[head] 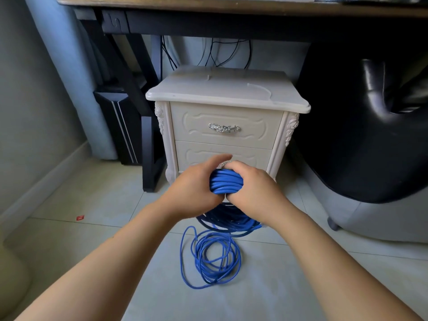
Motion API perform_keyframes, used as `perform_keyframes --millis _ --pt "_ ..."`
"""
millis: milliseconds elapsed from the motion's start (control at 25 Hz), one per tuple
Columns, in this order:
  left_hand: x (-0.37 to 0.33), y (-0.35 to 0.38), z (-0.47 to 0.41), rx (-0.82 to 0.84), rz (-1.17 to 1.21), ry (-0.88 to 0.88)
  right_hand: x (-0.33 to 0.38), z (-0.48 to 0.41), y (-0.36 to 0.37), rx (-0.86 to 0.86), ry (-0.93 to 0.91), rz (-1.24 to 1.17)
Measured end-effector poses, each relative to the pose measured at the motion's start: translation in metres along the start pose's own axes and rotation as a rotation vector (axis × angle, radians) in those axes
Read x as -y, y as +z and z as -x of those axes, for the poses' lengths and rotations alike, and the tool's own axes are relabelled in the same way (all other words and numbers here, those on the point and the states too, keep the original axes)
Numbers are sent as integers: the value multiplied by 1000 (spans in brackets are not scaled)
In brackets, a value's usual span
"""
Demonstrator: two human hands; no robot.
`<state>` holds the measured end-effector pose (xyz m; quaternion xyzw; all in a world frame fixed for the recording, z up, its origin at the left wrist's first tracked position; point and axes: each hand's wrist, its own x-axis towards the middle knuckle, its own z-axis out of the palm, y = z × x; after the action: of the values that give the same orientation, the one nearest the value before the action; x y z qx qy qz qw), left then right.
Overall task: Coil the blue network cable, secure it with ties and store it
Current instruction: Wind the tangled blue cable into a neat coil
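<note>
Blue cable (225, 181) is gathered into a thick bundle of turns and clamped between both hands, held up in front of the lower drawer (203, 151) of a cream nightstand (227, 93). The left hand (194, 188) wraps the bundle from its side with the thumb laid over the top. The right hand (253, 188) curls round the opposite side with its fingers tucked under, so both have a firm hold and neither is free. Below the hands the gathered turns hang down as a dark ring just above the tiled floor (92, 200). A loose tangle of the same cable, not yet wound in, lies on the floor nearer the person, beneath the forearms. The step in hand looks to be winding. To do it well, one hand should pinch the bundle at a single spot while the other draws slack up from the floor and lays each new turn the same size beside the last, letting the cable twist freely so it does not kink. The floor loops cross one another, so pulling gently from the free run rather than from the middle should avoid a knot. No tie can be made out, and I cannot tell whether one sits between the palms. Both drawers appear closed.
</note>
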<state>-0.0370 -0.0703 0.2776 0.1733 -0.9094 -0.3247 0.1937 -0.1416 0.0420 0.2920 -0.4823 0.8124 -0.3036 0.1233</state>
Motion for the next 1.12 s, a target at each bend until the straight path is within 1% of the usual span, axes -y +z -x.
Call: perform_keyframes --millis 40,120,160,280,360,400,480,560,640,760,840,920,960,1040,1120 --pt "0 -1 0 -31 3 -21 0 0 1 -34 -2 -49" --pt "-1 -1 -1 -96 64 -81 -2 0 0 -89 -16 -230" --pt "-1 0 -2 -124 102 -109 -4 -1 -2 -81 -26 -329" --pt "-1 3 -3 -176 209 -199 -12 -3 -9 72 -1 -682" --pt "1 3 -5 -213 318 -272 -19 -6 -10 127 89 -929" --pt "3 2 -7 -251 399 -325 -23 -7 -9 141 139 -1012" --pt "7 0 -9 -348 590 -447 -28 -9 -4 158 207 -1114" --pt "9 -1 -10 -419 719 -538 -28 -7 4 165 217 -1166" --pt "7 1 -9 -484 815 -615 -21 -4 15 120 219 -1170" --pt "-4 7 -7 -549 1042 -679 -11 1 32 12 285 -1223" --pt "-10 9 -5 -520 1148 -683 -8 1 36 -76 341 -1241" --pt "-11 11 -2 -437 1196 -653 -11 -2 33 -123 393 -1231" --pt "-10 11 -1 -366 1162 -634 -13 -4 30 -141 410 -1212" --pt "-5 6 1 -177 989 -575 -18 -9 25 -196 408 -1118" --pt "3 -3 1 5 906 -489 -25 -13 20 -265 341 -896"
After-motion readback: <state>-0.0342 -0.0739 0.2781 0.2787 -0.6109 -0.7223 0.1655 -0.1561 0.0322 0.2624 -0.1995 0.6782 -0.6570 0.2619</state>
